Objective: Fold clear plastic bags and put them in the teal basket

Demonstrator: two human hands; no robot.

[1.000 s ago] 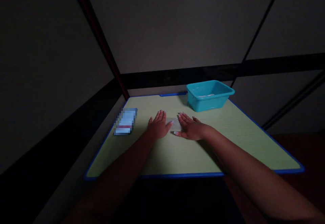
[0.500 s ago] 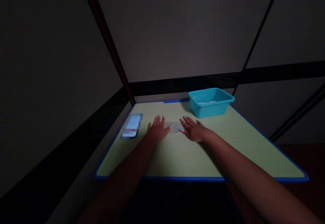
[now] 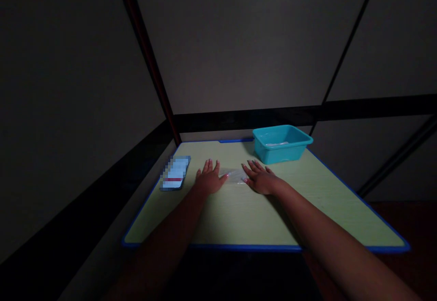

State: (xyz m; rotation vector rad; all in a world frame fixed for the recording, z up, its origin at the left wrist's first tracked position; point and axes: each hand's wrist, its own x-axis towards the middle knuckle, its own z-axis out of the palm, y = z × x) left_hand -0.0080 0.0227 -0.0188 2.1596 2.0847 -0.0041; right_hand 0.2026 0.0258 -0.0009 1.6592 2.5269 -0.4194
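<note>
A thin, clear plastic sheet or bag lies flat on the pale wood-look table. My left hand rests palm down on its left end, fingers spread, the thumb pointing in toward the middle. On the right end lies my right hand, also flat with fingers apart. The middle of the plastic shows between the two hands; its ends are hidden under them. Whether it is a single sheet or a bag I cannot tell.
Near the back right stands a turquoise plastic basin with something clear or whitish inside. A phone with a lit, blurred screen lies near the left edge. The table has a blue rim, and dark-banded wall panels rise behind it.
The view has tilted slightly, so the table sits a little lower. My left hand has shifted slightly left, and a bit more of the plastic shows between my hands.
</note>
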